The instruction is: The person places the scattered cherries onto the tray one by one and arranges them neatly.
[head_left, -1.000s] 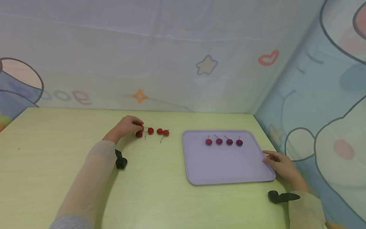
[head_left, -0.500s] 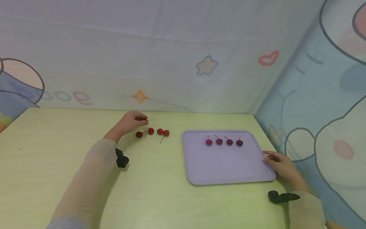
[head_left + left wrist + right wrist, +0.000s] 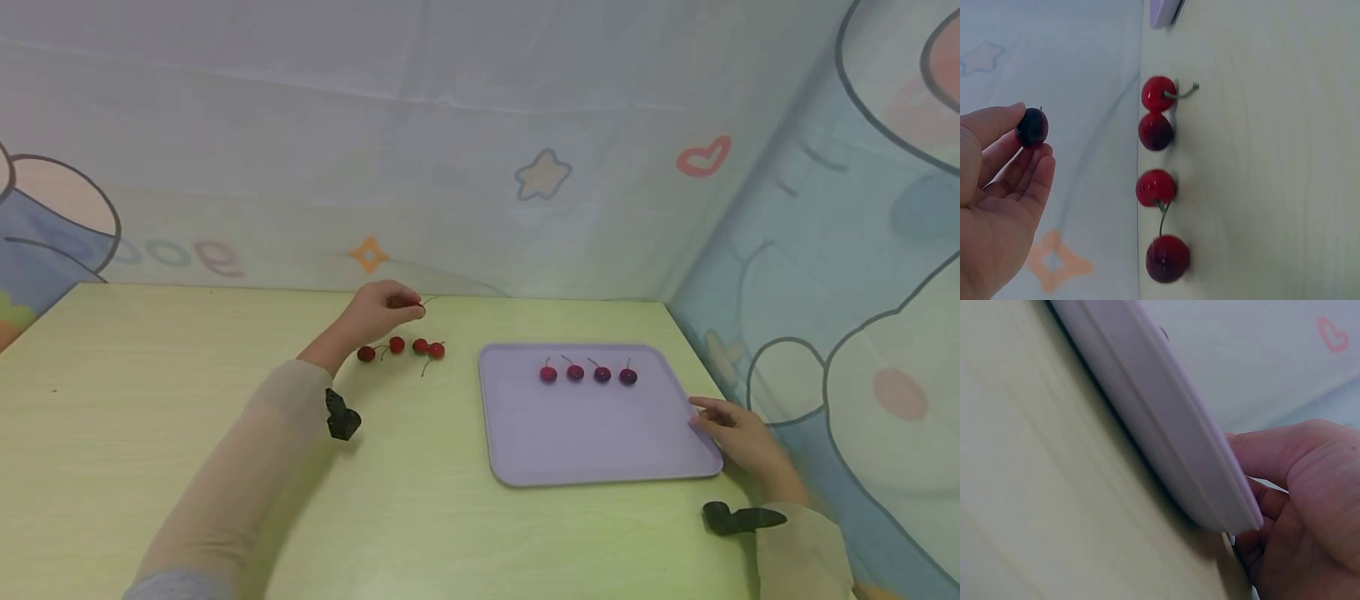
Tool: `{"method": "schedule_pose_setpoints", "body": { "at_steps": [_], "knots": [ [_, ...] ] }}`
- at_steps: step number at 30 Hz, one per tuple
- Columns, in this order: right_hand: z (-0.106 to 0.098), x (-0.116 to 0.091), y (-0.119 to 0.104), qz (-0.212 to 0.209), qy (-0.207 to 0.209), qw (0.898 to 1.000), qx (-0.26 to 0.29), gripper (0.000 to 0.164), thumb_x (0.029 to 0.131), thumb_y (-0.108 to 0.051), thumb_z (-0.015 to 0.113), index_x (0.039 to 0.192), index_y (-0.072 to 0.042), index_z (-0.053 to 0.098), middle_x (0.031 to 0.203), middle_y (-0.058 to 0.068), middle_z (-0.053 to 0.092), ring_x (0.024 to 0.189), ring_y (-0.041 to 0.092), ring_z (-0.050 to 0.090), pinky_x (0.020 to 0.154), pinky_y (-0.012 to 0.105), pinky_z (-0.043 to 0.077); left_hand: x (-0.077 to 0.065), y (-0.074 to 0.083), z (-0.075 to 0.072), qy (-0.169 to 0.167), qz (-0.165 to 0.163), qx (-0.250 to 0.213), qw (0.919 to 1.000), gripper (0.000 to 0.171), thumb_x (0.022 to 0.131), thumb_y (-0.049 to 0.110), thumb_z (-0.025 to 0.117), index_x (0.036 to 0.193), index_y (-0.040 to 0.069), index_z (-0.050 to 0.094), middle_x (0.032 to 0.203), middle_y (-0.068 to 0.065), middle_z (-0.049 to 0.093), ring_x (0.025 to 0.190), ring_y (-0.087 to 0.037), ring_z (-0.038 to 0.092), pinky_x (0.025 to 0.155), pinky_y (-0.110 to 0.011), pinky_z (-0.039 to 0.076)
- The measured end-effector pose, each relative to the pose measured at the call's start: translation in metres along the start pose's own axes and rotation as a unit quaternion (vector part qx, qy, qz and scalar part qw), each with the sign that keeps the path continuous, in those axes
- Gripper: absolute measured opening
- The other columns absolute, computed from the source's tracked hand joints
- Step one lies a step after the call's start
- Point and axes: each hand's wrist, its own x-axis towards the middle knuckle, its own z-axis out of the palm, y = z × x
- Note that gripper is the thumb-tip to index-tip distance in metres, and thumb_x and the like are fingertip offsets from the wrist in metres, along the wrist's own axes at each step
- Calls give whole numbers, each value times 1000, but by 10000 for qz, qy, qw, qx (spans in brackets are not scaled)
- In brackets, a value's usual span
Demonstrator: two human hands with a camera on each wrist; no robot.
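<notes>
My left hand (image 3: 375, 315) pinches a dark red cherry (image 3: 1032, 129) between thumb and fingertips, raised over the back of the table. Its thin stem points to the right in the head view. Below and in front of that hand, several loose cherries (image 3: 397, 345) lie in a rough row on the table, some with stems showing. On the right stands a purple tray (image 3: 585, 450) bearing several cherries (image 3: 575, 372) lined up near its far side, stems pointing away. My right hand (image 3: 742, 435) grips the tray's right edge, thumb at the rim and other fingers partly hidden behind it.
The pale wooden table (image 3: 420, 533) ends at the back against a printed cloth backdrop (image 3: 450, 167). Another patterned cloth (image 3: 810, 275) runs down the right side, close to my right hand. Black wrist devices (image 3: 343, 417) sit on both wrists.
My left hand has picked a cherry from the loose group, lifted it and carried it rightward. The right hand and the tray have stayed in place.
</notes>
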Motion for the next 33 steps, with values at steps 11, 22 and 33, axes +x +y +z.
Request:
{"method": "schedule_pose_setpoints", "body": {
  "at_steps": [11,22,33],
  "knots": [
    [-1,0,1,46,-14,10000,35,52,95,-27,62,133,6,52,103,9,60,80,-2,49,67,19,45,6,25,31,-291,241,-159,9992,30,91,23,66,113,3,65,109,-11,66,103,-25,62,93,-40,48],
    [1,1,0,-6,0,10000,29,52,95,-29,62,133,5,53,103,9,61,81,-2,50,68,20,45,15,36,74,-549,477,-99,9973,24,90,20,69,108,3,68,105,-8,68,97,-20,61,85,-32,50],
    [2,5,-1,-26,1,10000,-10,52,95,-29,62,133,5,53,104,11,62,81,-3,50,68,19,45,21,39,104,-588,581,-8,9966,20,89,19,70,103,4,70,103,-7,66,94,-19,60,82,-29,51]
  ]
}}
